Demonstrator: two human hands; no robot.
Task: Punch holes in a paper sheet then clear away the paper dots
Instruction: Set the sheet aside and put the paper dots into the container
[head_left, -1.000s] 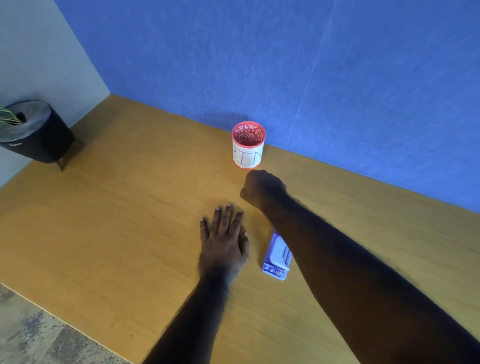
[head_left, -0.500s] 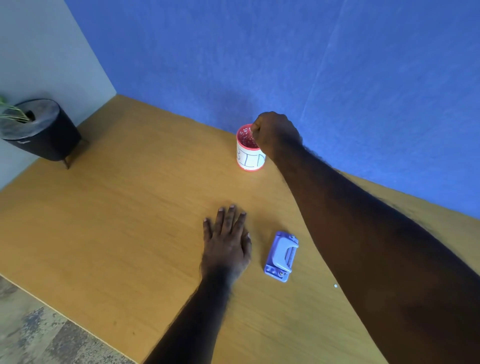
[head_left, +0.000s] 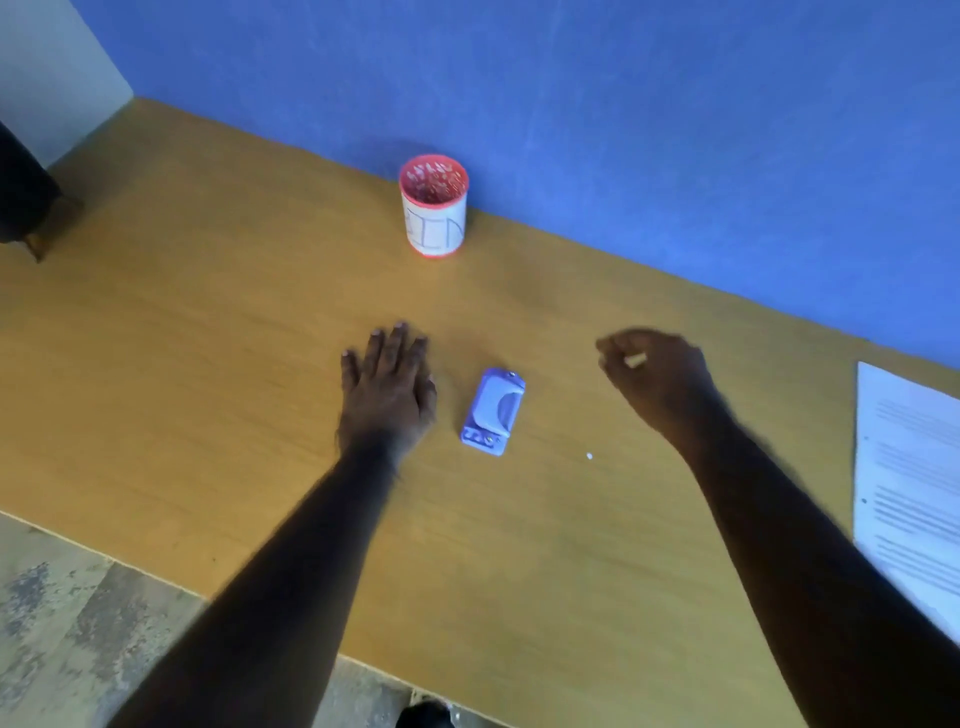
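A small purple hole punch (head_left: 493, 410) lies on the wooden table (head_left: 208, 364). My left hand (head_left: 387, 387) rests flat on the table just left of it, fingers spread, holding nothing. My right hand (head_left: 657, 382) hovers right of the punch with its fingers loosely curled; I see nothing in it. One white paper dot (head_left: 589, 456) lies on the table between the punch and my right forearm. A red-rimmed cup labelled BIN (head_left: 434, 208) stands at the back by the blue wall, with paper dots inside. A printed paper sheet (head_left: 909, 483) lies at the right edge.
A black pot on legs (head_left: 23, 197) stands at the far left by the white wall. The table's near edge runs diagonally at the lower left, with patterned floor (head_left: 78, 634) below it.
My right hand went from the table up to the bin cup's rim, then pulled back to the right of the punch. My left hand stayed flat. The view shifted right, revealing the paper sheet.
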